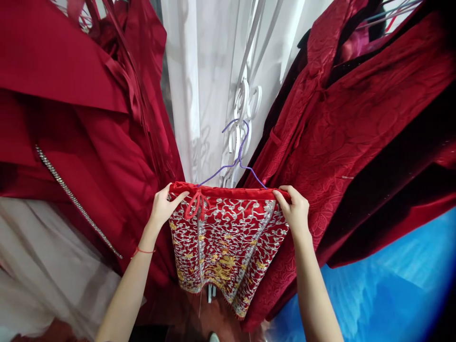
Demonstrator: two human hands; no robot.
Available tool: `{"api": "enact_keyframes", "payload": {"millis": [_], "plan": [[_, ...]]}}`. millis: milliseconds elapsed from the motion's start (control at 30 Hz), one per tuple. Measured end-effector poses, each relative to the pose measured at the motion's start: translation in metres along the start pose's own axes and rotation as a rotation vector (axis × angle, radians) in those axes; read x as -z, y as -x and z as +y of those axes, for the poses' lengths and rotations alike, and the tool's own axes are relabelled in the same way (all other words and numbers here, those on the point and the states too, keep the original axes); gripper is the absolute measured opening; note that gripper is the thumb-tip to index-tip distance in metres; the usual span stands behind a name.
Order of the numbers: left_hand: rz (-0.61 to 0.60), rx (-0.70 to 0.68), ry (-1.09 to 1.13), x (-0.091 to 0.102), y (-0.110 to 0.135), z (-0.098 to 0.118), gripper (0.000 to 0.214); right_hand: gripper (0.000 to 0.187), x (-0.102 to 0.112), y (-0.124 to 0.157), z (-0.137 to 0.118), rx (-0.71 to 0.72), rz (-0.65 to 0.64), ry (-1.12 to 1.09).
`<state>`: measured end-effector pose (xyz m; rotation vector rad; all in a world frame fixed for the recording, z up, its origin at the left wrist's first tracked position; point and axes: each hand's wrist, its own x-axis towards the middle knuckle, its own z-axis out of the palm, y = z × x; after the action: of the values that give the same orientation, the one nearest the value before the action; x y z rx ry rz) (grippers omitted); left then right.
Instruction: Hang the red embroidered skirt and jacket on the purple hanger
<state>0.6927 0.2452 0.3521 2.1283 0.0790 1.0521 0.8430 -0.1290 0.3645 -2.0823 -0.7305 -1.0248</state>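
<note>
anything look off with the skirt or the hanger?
The hem of the embroidered skirt hangs uneven, dipping lower on the right. Its red drawstring bow sits off-centre, near the left hand. The hook of the purple wire hanger looks slightly twisted. No tear or stain shows.

Left hand (164, 206) and right hand (295, 209) grip the waistband ends of an embroidered red skirt (224, 247) on a purple hanger (239, 159), between hanging red garments (356, 123).
</note>
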Motion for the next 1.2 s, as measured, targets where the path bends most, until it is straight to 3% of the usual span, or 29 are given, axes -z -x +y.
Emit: {"api": "enact_keyframes", "payload": {"millis": [133, 233, 300, 367, 500, 600, 767, 833, 933, 1100, 1200], "plan": [[0.02, -0.098, -0.219, 0.001, -0.001, 0.002, 0.038, 0.041, -0.002, 0.006, -0.01, 0.034, 0.061, 0.191], [0.046, -0.161, -0.389, -0.001, 0.005, 0.009, 0.063, 0.037, -0.005, 0.02, -0.03, 0.026, 0.147, 0.351], [0.05, -0.191, -0.422, -0.004, 0.02, 0.015, 0.084, 0.046, -0.008, 0.038, -0.046, 0.045, 0.131, 0.359], [0.02, -0.205, -0.437, -0.008, 0.049, 0.023, 0.091, 0.055, -0.013, 0.067, -0.063, 0.073, 0.035, 0.301], [-0.189, -0.15, -0.369, -0.014, 0.141, 0.039, 0.064, 0.052, -0.033, 0.152, -0.094, 0.074, -0.25, 0.059], [-0.344, 0.008, -0.221, -0.019, 0.229, 0.046, 0.047, 0.05, -0.045, 0.225, -0.123, -0.005, -0.368, -0.189], [-0.263, 0.33, -0.083, -0.017, 0.375, 0.057, 0.035, 0.04, -0.029, 0.336, -0.189, -0.081, -0.545, -0.579], [-0.221, 0.414, -0.04, 0.001, 0.425, 0.064, 0.035, 0.034, -0.017, 0.369, -0.219, -0.102, -0.641, -0.715], [-0.068, 0.548, -0.044, 0.053, 0.487, 0.076, 0.03, 0.031, -0.008, 0.404, -0.269, -0.124, -0.781, -0.874], [0.423, 0.794, -0.276, 0.168, 0.57, 0.092, 0.025, 0.031, -0.002, 0.451, -0.371, 0.023, -1.034, -0.973], [0.735, 0.993, -0.447, 0.224, 0.618, 0.094, 0.033, 0.031, 0.007, 0.487, -0.425, 0.153, -1.19, -0.934]]}}
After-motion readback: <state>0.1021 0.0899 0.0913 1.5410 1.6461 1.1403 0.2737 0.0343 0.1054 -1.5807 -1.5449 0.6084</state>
